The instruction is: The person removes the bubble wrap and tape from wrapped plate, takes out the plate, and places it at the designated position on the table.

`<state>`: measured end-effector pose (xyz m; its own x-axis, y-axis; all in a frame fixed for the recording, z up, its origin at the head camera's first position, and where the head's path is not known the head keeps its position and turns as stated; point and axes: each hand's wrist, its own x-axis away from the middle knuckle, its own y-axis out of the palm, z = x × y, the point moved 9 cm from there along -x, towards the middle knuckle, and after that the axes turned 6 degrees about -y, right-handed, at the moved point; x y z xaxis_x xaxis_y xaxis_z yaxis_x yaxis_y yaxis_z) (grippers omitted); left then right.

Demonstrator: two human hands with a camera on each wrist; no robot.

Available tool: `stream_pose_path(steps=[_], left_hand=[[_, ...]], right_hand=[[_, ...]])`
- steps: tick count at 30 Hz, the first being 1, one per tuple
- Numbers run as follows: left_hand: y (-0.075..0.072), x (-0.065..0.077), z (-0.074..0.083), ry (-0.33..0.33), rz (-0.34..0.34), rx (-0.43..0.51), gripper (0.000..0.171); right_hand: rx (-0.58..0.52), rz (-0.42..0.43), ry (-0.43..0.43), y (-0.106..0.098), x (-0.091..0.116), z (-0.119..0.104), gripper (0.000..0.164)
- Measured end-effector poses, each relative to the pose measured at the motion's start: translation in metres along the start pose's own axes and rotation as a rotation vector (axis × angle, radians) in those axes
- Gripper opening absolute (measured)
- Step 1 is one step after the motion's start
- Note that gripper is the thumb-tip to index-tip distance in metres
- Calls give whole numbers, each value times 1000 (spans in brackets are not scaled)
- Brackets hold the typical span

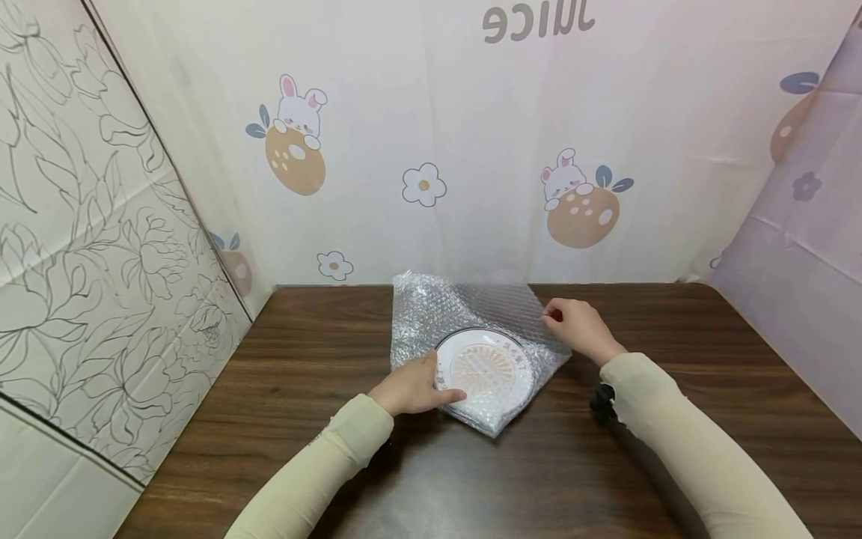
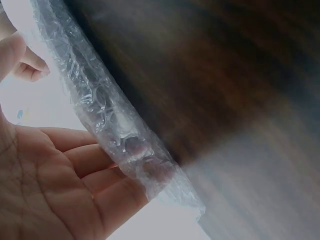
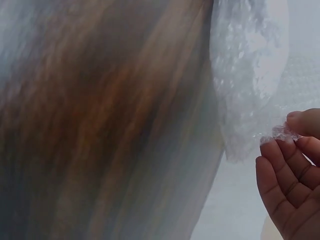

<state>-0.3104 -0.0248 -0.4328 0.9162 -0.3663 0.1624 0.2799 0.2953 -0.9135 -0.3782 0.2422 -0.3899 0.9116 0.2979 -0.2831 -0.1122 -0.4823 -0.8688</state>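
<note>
A round white plate [image 1: 482, 370] with a tan radiating pattern and a dark rim line lies on bubble wrap [image 1: 431, 314]; clear wrap also covers its near part. My left hand [image 1: 414, 383] holds the plate's left side, thumb on top. In the left wrist view, its fingers [image 2: 107, 167] reach beneath the wrapped edge, and wrap hides their tips. At the right, my right hand [image 1: 579, 326] pinches a raised edge of the wrap. That bunched bit of film shows between thumb and fingers [image 3: 285, 165] in the right wrist view.
The wrapped plate is on a dark brown wooden table [image 1: 303, 352]. Behind the table hangs a pale curtain [image 1: 377, 112] with rabbits and flowers. A white panel [image 1: 101, 224] with line-drawn flowers borders the left side. A black object [image 1: 602, 401] sits beneath the right sleeve's cuff.
</note>
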Motion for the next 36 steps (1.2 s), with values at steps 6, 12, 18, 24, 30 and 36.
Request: stream_pose_path(steps=[6, 12, 18, 24, 30, 36], left_hand=[[0, -2, -1, 30, -11, 4, 105], [0, -3, -2, 57, -23, 4, 103], [-1, -3, -1, 71, -40, 17, 100], [0, -3, -1, 67, -56, 12, 101], [2, -5, -3, 62, -58, 12, 101], [2, -6, -5, 53, -64, 17, 103]], right_hand=[[5, -61, 39, 6, -1, 13, 17], [3, -135, 74, 14, -4, 25, 15], [2, -188, 98, 19, -6, 30, 15], [18, -178, 88, 14, -8, 28, 16], [14, -62, 77, -9, -14, 18, 38], [-20, 19, 22, -25, -16, -8, 36]])
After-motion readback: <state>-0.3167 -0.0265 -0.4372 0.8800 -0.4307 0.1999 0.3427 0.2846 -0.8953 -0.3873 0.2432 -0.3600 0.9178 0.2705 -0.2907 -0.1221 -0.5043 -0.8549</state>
